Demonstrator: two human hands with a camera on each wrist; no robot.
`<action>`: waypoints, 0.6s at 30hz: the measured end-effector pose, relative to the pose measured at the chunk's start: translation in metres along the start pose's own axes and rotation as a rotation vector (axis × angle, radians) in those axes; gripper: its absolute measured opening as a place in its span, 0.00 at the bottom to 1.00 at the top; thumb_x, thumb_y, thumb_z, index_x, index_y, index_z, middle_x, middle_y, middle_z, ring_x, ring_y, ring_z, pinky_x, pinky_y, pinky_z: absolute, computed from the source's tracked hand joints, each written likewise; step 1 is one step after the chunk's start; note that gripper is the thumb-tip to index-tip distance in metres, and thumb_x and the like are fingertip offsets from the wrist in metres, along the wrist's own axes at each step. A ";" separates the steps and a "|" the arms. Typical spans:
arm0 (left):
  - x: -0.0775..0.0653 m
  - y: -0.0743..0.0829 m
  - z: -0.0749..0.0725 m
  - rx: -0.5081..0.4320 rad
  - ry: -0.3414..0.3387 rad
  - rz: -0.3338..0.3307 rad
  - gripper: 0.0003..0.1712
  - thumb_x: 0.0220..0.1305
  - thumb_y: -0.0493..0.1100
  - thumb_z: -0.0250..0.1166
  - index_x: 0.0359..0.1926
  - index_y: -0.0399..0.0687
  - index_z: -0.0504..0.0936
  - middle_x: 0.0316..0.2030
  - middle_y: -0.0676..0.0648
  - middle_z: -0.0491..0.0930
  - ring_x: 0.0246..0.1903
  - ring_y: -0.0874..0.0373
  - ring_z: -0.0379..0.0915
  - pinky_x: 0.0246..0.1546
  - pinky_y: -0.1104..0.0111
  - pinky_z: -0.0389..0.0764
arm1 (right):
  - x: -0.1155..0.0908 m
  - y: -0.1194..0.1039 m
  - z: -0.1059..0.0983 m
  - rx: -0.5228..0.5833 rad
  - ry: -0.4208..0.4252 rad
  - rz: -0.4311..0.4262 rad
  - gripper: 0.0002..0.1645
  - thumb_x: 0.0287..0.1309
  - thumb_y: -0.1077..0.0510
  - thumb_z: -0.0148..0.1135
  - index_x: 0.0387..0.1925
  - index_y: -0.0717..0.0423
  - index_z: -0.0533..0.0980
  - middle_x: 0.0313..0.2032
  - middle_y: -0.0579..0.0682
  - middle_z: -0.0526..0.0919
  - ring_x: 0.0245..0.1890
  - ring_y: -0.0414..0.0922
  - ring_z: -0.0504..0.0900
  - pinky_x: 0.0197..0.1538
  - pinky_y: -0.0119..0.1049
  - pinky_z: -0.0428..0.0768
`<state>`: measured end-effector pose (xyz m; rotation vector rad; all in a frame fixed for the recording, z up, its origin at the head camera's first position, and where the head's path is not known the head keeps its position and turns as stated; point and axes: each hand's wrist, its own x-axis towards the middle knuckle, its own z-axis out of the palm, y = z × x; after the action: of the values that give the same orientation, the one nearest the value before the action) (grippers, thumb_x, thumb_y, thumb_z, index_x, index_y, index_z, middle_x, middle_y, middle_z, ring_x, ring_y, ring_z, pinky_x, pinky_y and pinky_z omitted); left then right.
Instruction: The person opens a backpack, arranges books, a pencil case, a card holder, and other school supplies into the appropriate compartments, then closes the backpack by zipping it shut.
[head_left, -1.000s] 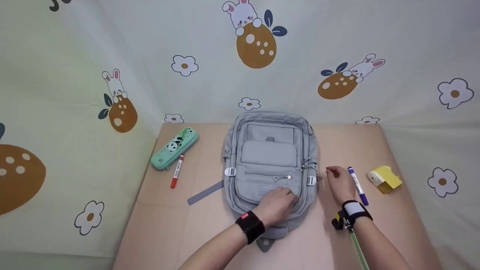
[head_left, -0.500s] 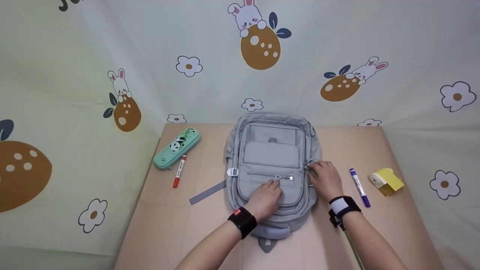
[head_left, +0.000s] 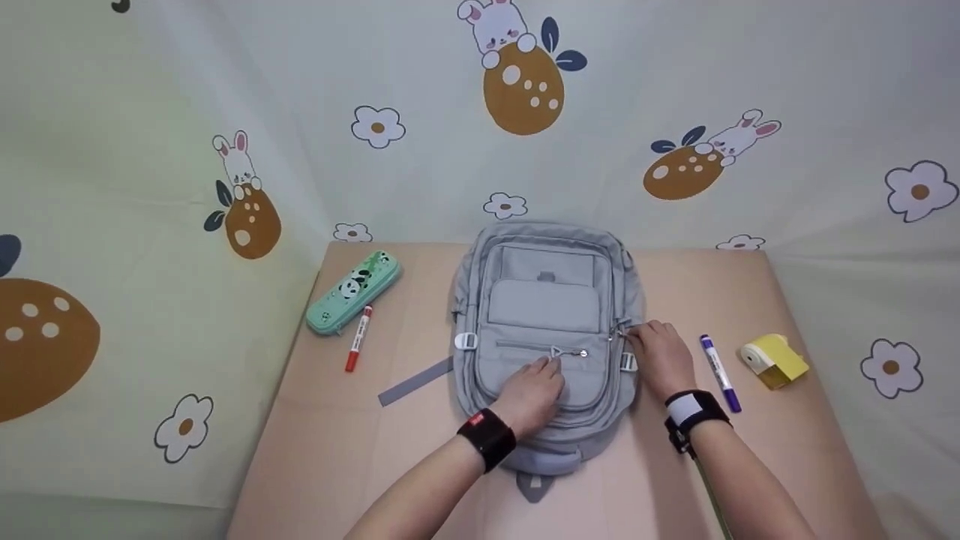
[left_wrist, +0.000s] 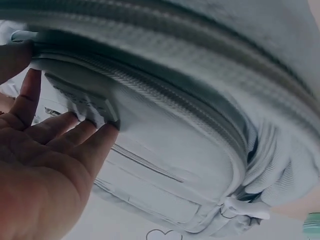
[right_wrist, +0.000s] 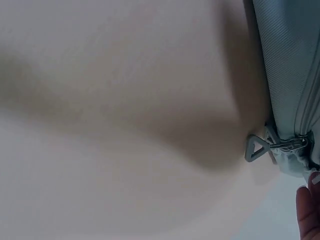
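Note:
A grey backpack (head_left: 544, 307) lies on its back on the table, front pockets up. My left hand (head_left: 531, 394) rests on its lower front. In the left wrist view, the fingertips (left_wrist: 107, 129) touch a rectangular label patch (left_wrist: 80, 97) below a curved zipper, and the thumb lies by that zipper. My right hand (head_left: 660, 360) is at the backpack's right edge, its thumb and forefinger pinching at a zipper pull (head_left: 616, 333). In the right wrist view, another pull with a triangular loop (right_wrist: 256, 148) hangs free; the fingers (right_wrist: 306, 210) are mostly cut off there.
A green panda pencil case (head_left: 354, 292) and a red marker (head_left: 358, 339) lie left of the backpack. On the right are a blue marker (head_left: 720, 373) and a yellow tape dispenser (head_left: 774, 362). A grey strap (head_left: 416, 381) sticks out leftward. A patterned cloth (head_left: 420, 67) hangs behind.
My right hand has moved left from beside the backpack to the zipper pull, then shifted slightly right. My left hand has slid from the lower right of the front pocket up and left.

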<state>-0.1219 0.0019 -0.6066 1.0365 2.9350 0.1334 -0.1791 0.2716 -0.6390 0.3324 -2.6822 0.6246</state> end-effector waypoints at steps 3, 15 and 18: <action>0.005 0.008 -0.004 0.004 -0.002 0.025 0.19 0.65 0.42 0.65 0.56 0.45 0.81 0.66 0.42 0.74 0.66 0.47 0.70 0.65 0.60 0.71 | 0.000 0.001 -0.002 0.007 -0.019 0.006 0.05 0.62 0.64 0.69 0.39 0.61 0.82 0.35 0.57 0.82 0.37 0.58 0.78 0.42 0.53 0.78; 0.036 0.054 -0.001 0.174 -0.128 0.256 0.29 0.78 0.50 0.53 0.74 0.47 0.68 0.73 0.47 0.66 0.73 0.56 0.58 0.71 0.70 0.58 | 0.001 -0.004 -0.001 -0.003 -0.023 0.011 0.04 0.64 0.64 0.66 0.39 0.62 0.82 0.34 0.57 0.82 0.37 0.59 0.78 0.40 0.54 0.78; 0.039 0.056 0.001 0.218 -0.138 0.266 0.31 0.77 0.53 0.53 0.74 0.45 0.68 0.74 0.47 0.65 0.74 0.56 0.57 0.72 0.70 0.57 | 0.001 -0.005 -0.004 -0.014 -0.025 0.008 0.03 0.64 0.64 0.67 0.38 0.62 0.82 0.34 0.57 0.82 0.36 0.58 0.78 0.39 0.54 0.78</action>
<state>-0.1172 0.0697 -0.6028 1.4002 2.7211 -0.2489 -0.1774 0.2687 -0.6331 0.3283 -2.7116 0.6074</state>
